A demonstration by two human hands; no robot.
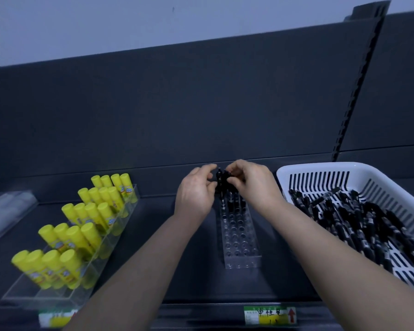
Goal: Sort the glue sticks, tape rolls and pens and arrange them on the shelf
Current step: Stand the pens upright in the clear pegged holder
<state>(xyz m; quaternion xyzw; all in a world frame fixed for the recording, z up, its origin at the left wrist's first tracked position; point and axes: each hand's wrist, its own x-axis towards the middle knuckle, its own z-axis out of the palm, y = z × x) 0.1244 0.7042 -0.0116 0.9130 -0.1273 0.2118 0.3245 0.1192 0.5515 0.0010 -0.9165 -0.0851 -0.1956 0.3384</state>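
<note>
**A:** Pens (221,180) – where are they, head view?

**B:** Small black bunch, upright, over the far end of the clear rack (239,237) on the shelf (177,271). A few are already standing in the far holes; the near rows show none.

**A:** Hands?

**B:** Both on the bunch. Left hand (196,192) pinches it w/ thumb + fingertips from its side. Right hand (251,182) has its fingers curled round the tops. Neither is spread wide.

**A:** Handling?

**B:** I'd guess light, stiff plastic barrels, smooth, so they'd prob. slide against each other in a bunch. Not fragile, but the clips could snag. Best to take one at a time, mid-barrel or just below the cap, tip down, and keep it vertical so it finds a hole. The rack looks light too and might scoot if bumped.

**A:** Rest of the stock?

**B:** Loose pens (368,223) are heaped in the white basket (320,170), just right of the rack and criss-crossed, so expect tangles. Glue sticks (81,218) stand in rows in a clear tray (46,297), well left. Blurry clear packs (5,211) sit at far left, can't tell if they're tape. There's a label (270,315) on the shelf edge below the rack.
</note>
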